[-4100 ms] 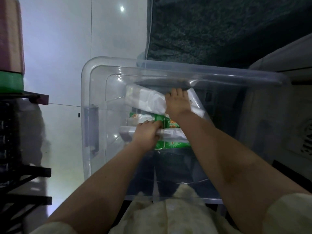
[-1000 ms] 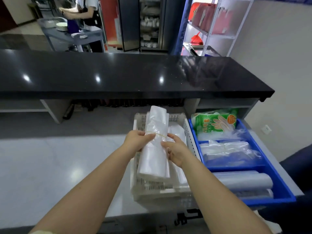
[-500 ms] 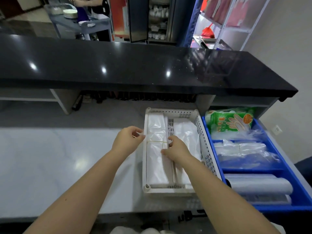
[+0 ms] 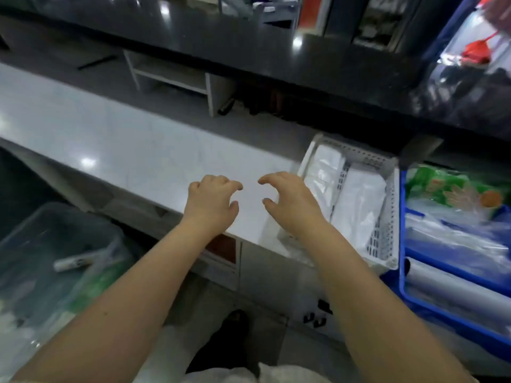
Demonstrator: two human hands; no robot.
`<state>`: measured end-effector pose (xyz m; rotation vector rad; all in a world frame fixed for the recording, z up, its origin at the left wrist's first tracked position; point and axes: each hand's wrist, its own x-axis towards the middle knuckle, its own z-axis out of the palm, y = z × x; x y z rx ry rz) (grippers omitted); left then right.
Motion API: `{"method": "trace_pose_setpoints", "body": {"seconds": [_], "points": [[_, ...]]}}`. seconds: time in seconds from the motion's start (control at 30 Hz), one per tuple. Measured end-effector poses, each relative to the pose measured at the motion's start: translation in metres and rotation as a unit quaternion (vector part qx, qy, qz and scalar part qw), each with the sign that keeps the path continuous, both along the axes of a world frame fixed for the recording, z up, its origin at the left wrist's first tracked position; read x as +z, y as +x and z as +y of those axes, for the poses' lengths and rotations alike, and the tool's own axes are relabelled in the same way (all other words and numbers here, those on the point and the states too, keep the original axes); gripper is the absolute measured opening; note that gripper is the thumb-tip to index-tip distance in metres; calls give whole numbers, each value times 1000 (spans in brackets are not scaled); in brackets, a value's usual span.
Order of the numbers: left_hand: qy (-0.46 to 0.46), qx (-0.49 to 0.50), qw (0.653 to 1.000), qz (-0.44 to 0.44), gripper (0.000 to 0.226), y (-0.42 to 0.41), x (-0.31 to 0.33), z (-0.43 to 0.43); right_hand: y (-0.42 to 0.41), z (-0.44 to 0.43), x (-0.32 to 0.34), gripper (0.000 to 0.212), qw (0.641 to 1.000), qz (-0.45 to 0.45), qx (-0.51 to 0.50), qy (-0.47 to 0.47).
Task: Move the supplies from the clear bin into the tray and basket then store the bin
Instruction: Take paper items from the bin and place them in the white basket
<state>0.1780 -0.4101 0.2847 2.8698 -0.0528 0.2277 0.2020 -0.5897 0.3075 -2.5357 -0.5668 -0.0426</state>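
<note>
Your left hand [image 4: 211, 201] and right hand [image 4: 290, 201] hung over the white counter [image 4: 132, 150], fingers loosely curled, gripping nothing. The bag bundles [image 4: 356, 200] lay in the white basket [image 4: 384, 239], just beside the blue tray [image 4: 448, 308]. The clear bin [image 4: 55, 261] sat down low on your left with some stuff inside.

Both hands [image 4: 211, 200] have let go — the bag bundle [image 4: 322, 172] now lies in the basket [image 4: 383, 239].
</note>
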Motion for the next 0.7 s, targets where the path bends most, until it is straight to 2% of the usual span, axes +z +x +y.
{"method": "trace_pose_setpoints", "body": {"seconds": [0.1, 0.33, 0.5, 0.7], "points": [[8, 49, 999, 14, 38, -41, -1, 36, -24, 40, -1, 37, 996, -55, 54, -49], [16, 138, 990, -21, 38, -138, -11, 144, -91, 145, -15, 37, 964, -136, 171, -153], [10, 178, 984, 11, 37, -211, -38, 243, -143, 247, -38, 40, 941, -131, 236, -205], [49, 169, 983, 61, 40, -287, -53, 371, -212, 378, -64, 43, 955, -92, 229, -164]]}}
